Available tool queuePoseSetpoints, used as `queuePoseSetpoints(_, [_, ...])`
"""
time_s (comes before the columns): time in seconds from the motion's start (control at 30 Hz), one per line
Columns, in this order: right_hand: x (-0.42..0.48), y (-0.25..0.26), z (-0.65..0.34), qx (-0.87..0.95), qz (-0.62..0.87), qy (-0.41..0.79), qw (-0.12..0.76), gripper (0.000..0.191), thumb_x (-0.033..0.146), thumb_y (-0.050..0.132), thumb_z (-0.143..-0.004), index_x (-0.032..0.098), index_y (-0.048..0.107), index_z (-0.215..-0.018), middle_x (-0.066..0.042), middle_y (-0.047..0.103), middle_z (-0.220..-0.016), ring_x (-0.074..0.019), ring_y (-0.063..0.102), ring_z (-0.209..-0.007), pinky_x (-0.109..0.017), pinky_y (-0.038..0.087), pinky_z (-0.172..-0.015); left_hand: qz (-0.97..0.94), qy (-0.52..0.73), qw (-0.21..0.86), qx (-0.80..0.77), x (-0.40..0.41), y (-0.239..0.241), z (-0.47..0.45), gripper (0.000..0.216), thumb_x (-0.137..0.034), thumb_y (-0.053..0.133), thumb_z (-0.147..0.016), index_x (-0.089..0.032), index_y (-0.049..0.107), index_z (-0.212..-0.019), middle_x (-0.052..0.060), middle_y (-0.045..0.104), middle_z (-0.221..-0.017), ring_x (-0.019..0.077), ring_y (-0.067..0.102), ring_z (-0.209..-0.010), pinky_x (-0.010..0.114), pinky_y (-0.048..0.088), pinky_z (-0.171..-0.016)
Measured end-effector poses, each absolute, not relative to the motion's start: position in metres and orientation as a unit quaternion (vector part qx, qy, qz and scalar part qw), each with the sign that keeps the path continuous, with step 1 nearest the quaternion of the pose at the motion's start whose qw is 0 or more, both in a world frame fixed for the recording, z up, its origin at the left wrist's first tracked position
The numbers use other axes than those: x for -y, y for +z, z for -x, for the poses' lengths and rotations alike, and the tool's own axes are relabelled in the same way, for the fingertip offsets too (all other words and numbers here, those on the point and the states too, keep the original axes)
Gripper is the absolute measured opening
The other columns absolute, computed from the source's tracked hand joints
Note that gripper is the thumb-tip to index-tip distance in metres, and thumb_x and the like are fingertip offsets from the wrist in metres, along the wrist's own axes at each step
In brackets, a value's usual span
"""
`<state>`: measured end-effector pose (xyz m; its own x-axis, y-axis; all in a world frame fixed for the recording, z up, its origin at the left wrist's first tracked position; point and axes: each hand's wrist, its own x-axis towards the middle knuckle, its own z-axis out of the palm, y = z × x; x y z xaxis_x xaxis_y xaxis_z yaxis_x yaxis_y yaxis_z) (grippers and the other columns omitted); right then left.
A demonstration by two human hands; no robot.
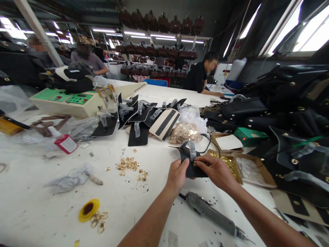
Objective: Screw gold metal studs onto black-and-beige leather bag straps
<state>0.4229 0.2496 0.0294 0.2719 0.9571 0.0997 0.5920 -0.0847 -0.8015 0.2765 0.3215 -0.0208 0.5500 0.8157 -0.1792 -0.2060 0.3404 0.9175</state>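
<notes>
My left hand [177, 174] grips the left edge of a black leather bag flap [190, 170], thumb on top and fingers underneath. A handle wrapped in clear plastic [191, 149] arches over the flap. My right hand [216, 168] pinches a small gold metal fitting [195, 164] against the flap's surface beside the handle's end. Just below the hands lies a grey electric screwdriver [209, 211], its bit pointing to the lower right. Left of my hands, loose gold fittings [128, 164] are scattered on the white table.
Black flaps with wrapped handles [138, 133] are piled ahead. A bag of gold parts [185, 133] and cardboard boxes [253, 168] stand near my right hand. Black leather pieces [259, 109] heap up at right. A red bottle [65, 143] is at left. A co-worker [196, 77] leans over the far table.
</notes>
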Motion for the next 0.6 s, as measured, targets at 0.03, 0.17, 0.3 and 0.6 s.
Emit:
queuePoseSetpoints(0.03, [-0.249, 0.030, -0.422, 0.558, 0.699, 0.231, 0.383, 0.024, 0.040, 0.061, -0.091, 0.023, 0.078, -0.087, -0.004, 0.074, -0.087, -0.0221, 0.066, -0.084, -0.033, 0.049, -0.076, -0.457, 0.343, 0.752, -0.329, -0.321, -0.021, -0.277, 0.058, -0.064, 0.069, -0.078, -0.008, 0.072, -0.088, 0.004, 0.066, -0.062, 0.0153, 0.059, -0.048, 0.027, 0.051, -0.046])
queuePoseSetpoints(0.17, [-0.246, 0.028, -0.419, 0.581, 0.696, 0.216, 0.362, 0.026, 0.043, 0.060, -0.090, 0.026, 0.078, -0.087, -0.004, 0.074, -0.087, -0.0242, 0.067, -0.082, -0.034, 0.051, -0.074, -0.437, 0.341, 0.767, -0.323, -0.316, -0.024, -0.278, 0.064, -0.069, 0.068, -0.074, -0.006, 0.073, -0.087, 0.006, 0.066, -0.060, 0.0151, 0.057, -0.045, 0.026, 0.048, -0.043])
queuePoseSetpoints(0.3, [-0.248, 0.014, -0.427, 0.607, 0.684, 0.206, 0.348, 0.030, 0.051, 0.059, -0.088, 0.029, 0.078, -0.083, -0.005, 0.076, -0.085, -0.0263, 0.070, -0.079, -0.035, 0.056, -0.069, -0.416, 0.349, 0.771, -0.333, -0.314, -0.031, -0.282, 0.066, -0.070, 0.068, -0.069, -0.006, 0.074, -0.082, 0.008, 0.067, -0.060, 0.0141, 0.054, -0.040, 0.027, 0.047, -0.041])
queuePoseSetpoints(0.6, [-0.249, -0.019, -0.446, 0.632, 0.666, 0.090, 0.387, 0.034, 0.057, 0.062, -0.085, 0.030, 0.081, -0.091, -0.009, 0.079, -0.094, -0.0307, 0.075, -0.084, -0.036, 0.063, -0.072, -0.384, 0.356, 0.783, -0.338, -0.312, -0.027, -0.286, 0.065, -0.066, 0.069, -0.065, -0.004, 0.075, -0.084, 0.015, 0.069, -0.064, 0.0262, 0.066, -0.048, 0.044, 0.059, -0.054])
